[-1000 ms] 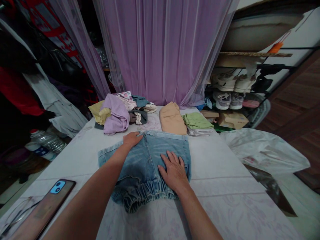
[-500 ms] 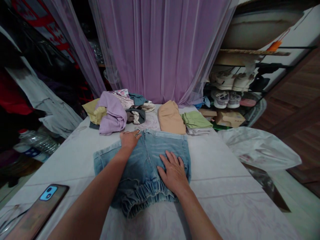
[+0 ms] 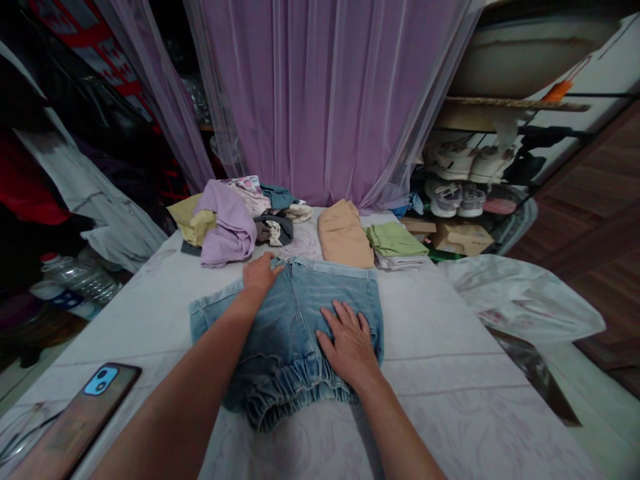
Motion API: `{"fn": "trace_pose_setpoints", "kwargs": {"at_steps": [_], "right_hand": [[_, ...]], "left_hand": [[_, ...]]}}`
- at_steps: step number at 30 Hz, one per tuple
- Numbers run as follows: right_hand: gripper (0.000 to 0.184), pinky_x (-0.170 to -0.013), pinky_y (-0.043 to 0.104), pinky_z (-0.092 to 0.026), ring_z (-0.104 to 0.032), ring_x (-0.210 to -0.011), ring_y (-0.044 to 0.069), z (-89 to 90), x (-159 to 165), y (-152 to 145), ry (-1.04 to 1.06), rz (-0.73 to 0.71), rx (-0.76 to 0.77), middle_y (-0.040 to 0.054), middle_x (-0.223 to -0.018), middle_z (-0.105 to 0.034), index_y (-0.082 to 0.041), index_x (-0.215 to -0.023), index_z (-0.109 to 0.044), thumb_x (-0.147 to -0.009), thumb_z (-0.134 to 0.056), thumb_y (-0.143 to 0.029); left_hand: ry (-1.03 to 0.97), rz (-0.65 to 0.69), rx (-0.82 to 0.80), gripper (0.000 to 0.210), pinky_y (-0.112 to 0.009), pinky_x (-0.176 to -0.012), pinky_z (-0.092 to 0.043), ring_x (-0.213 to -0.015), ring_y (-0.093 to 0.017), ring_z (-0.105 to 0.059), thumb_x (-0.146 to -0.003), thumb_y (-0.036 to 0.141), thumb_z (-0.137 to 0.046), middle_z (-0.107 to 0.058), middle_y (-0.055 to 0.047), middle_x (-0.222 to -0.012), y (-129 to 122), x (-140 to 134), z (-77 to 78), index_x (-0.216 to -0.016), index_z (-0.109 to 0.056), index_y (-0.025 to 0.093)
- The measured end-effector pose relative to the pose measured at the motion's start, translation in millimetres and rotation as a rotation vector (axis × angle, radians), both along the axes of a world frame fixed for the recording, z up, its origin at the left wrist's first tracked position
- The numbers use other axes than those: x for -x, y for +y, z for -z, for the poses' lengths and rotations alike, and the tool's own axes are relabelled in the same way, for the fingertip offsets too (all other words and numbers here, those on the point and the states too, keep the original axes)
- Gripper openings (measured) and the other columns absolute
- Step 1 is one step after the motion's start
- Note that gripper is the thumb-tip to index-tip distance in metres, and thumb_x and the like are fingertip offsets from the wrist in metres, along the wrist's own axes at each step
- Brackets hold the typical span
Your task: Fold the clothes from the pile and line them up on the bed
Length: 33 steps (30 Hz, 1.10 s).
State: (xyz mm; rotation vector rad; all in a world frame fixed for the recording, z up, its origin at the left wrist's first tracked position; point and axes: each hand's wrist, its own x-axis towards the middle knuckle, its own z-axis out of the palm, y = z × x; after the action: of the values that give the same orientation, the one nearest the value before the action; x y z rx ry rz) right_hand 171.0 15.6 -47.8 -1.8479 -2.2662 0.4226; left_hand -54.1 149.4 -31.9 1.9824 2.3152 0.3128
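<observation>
Blue denim shorts (image 3: 273,317) lie spread on the cloth-covered table, their gathered elastic waistband toward me and the leg hems facing away. At the far edge, near where the legs meet, my left hand (image 3: 260,272) is closed on the denim, its fingertips partly hidden. My right hand (image 3: 347,340) rests flat on the right side of the shorts, fingers spread. Beyond them lie a folded tan garment (image 3: 344,233) and a small stack topped by a folded green garment (image 3: 397,239). A loose heap with a lilac garment (image 3: 227,227) sits at the back left.
A phone (image 3: 83,417) lies at the table's near left, beside a thin cable. Purple curtains (image 3: 320,100) hang behind the table. To the right are a clear plastic bag (image 3: 525,297) and shelves with shoes (image 3: 453,199). Plastic bottles (image 3: 83,277) stand off the left edge.
The view has shifted slightly. My left hand's fingers have moved a little at the hem, while my right hand stays flat on the shorts.
</observation>
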Motion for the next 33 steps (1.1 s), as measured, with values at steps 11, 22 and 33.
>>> {"fn": "trace_pose_setpoints", "kwargs": {"at_steps": [11,22,33], "right_hand": [[0.05,-0.116,0.05,-0.014,-0.027,-0.144,0.026,-3.7,2,-1,0.022,0.025,-0.007,0.0071,-0.155,-0.037,-0.027,-0.141,-0.05,-0.093,-0.045,-0.042],[0.05,-0.116,0.05,-0.015,-0.027,-0.144,0.026,-2.4,2,-1,-0.007,0.02,0.0,0.0065,-0.156,-0.036,-0.028,-0.141,-0.049,-0.093,-0.045,-0.042],[0.051,-0.116,0.05,-0.015,-0.026,-0.144,0.026,-1.4,2,0,-0.019,0.017,-0.007,0.0061,-0.156,-0.036,-0.027,-0.142,-0.049,-0.094,-0.044,-0.043]], "left_hand": [[0.177,0.483,-0.138,0.05,-0.047,-0.118,-0.024,-0.142,-0.027,-0.034,-0.097,0.033,-0.034,-0.044,-0.011,-0.151,-44,-18,12.7,-0.14,-0.048,0.013],[0.169,0.34,0.115,0.075,-0.06,-0.117,-0.012,-0.147,-0.035,-0.02,-0.093,0.064,-0.028,-0.028,-0.012,-0.159,-36,-17,19.1,-0.15,-0.034,0.016],[0.119,0.341,-0.115,0.049,-0.055,-0.117,-0.019,-0.143,-0.029,-0.033,-0.098,0.043,-0.034,-0.043,-0.009,-0.152,-37,-7,17.9,-0.139,-0.05,0.023]]}}
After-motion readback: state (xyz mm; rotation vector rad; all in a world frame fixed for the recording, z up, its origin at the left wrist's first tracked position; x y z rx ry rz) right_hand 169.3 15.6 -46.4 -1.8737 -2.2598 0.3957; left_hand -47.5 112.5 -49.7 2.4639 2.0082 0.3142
